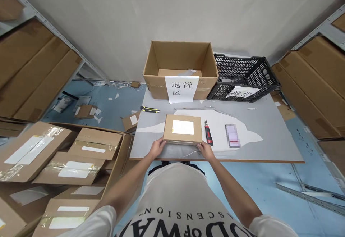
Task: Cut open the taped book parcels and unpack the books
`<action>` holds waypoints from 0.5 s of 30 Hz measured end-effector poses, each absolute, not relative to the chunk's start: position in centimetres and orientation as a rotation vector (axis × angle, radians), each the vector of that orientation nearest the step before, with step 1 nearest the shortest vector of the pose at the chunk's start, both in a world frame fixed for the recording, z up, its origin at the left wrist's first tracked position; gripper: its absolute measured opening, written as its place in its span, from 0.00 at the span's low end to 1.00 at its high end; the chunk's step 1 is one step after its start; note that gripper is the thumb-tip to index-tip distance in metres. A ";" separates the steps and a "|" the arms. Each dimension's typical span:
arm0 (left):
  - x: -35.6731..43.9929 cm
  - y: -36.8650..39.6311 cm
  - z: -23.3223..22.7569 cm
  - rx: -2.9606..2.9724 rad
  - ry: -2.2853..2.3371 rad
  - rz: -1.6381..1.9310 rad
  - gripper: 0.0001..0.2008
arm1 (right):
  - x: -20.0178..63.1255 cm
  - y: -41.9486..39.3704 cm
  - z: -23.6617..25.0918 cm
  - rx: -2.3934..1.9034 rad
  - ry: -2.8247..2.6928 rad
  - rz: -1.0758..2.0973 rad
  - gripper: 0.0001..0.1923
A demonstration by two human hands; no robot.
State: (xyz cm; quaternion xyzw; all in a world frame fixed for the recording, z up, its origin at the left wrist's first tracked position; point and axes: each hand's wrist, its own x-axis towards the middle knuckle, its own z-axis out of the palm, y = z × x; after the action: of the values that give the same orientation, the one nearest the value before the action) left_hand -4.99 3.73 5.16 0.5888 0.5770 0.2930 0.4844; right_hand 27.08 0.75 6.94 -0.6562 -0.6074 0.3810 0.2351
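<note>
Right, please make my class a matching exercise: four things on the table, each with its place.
Things
1. Small labelled carton
2. Red-and-black cutter
3. Black crate
4. Yellow-and-black cutter

Places
A. Near the table's left edge
B. Right of the open box
C. Between the left hand and right hand
D. Just right of the carton

Pairs: 1-C, 2-D, 3-B, 4-A

It's a whse — piled ctns (94,138), metal shelving (29,11), "returns" sign (182,89).

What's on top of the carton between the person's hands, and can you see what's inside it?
The carton bears a white label on top, with no legible writing. Its contents cannot be seen: the cardboard top covers them.
</note>
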 end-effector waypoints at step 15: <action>-4.2 6.9 14.0 1.583 1.812 0.659 0.22 | 27.7 4.4 13.9 -1.946 -1.671 0.845 0.28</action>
State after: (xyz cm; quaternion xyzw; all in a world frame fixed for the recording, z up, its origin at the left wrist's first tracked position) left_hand -4.24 6.92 14.05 0.6018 0.6886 0.2504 0.3179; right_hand 27.74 4.44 13.93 -0.7032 -0.6038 0.3053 0.2185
